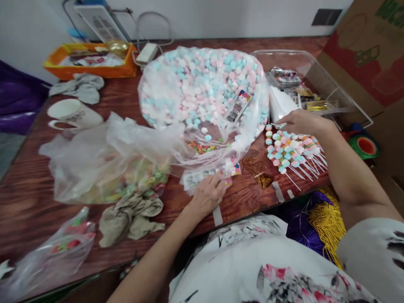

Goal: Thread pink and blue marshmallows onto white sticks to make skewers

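Note:
My left hand (208, 196) rests at the table's front, fingers curled over the edge of some printed clear plastic wrappers (196, 178). Over on the right, my right hand (301, 122) pinches at something small and whitish that I cannot make out. Just below it lies a pile of marshmallow skewers (285, 151) in pink, blue and white, their white sticks pointing toward me. A large clear bag of small pastel marshmallows (202, 84) fills the middle, with a printed wrapper (239, 106) on it. Colourful ring-shaped candies (202, 147) show at the bag's near side.
A clear plastic bin (344, 94) with packets stands at right, beside white sticks or paper (279, 105). Gold twist ties (263, 180) lie near the front edge. Leftward are a candy bag (126, 176), cloth gloves (131, 214), a white mug (75, 114) and an orange tray (91, 72).

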The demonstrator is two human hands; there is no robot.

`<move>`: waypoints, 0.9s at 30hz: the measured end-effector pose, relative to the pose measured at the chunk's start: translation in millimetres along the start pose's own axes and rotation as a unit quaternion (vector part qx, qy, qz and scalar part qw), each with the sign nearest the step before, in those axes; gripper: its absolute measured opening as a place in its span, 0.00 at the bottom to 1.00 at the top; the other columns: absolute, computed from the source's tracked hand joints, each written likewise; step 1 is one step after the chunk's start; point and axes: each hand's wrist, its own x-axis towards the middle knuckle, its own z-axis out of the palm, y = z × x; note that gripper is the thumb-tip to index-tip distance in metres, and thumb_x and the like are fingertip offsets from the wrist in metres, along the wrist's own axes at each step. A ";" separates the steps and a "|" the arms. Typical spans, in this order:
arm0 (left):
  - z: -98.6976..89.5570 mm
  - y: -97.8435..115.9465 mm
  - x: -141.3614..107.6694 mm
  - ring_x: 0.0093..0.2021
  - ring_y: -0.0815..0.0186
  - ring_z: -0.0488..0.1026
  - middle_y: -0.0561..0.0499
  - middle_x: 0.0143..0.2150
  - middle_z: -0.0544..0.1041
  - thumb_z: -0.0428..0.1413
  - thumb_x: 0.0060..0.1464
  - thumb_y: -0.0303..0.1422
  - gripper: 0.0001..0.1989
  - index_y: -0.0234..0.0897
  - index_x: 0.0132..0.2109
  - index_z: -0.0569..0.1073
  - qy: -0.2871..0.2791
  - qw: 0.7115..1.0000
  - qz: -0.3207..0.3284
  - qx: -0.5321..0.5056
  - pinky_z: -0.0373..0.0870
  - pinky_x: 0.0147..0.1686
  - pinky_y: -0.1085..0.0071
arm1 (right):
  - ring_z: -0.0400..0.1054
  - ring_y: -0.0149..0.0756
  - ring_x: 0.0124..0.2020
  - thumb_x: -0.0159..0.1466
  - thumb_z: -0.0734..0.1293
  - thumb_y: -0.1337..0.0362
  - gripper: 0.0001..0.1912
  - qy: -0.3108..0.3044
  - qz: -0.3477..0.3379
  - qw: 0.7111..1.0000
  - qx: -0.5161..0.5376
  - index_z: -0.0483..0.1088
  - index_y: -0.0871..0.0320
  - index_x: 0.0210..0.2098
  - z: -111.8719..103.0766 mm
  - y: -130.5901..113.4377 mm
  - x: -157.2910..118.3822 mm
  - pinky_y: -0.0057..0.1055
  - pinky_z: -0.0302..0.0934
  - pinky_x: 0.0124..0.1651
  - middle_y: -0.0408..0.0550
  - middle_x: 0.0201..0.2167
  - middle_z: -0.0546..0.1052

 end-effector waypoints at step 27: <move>-2.8 -1.9 24.5 0.39 0.57 0.69 0.43 0.39 0.73 0.46 0.65 0.36 0.13 0.36 0.44 0.73 -0.036 0.994 -0.049 0.096 0.64 0.34 0.65 | 0.68 0.31 0.23 0.64 0.66 0.69 0.07 0.442 -0.127 0.730 0.506 0.76 0.56 0.32 51.0 -74.8 -168.2 0.30 0.61 0.24 0.47 0.29 0.78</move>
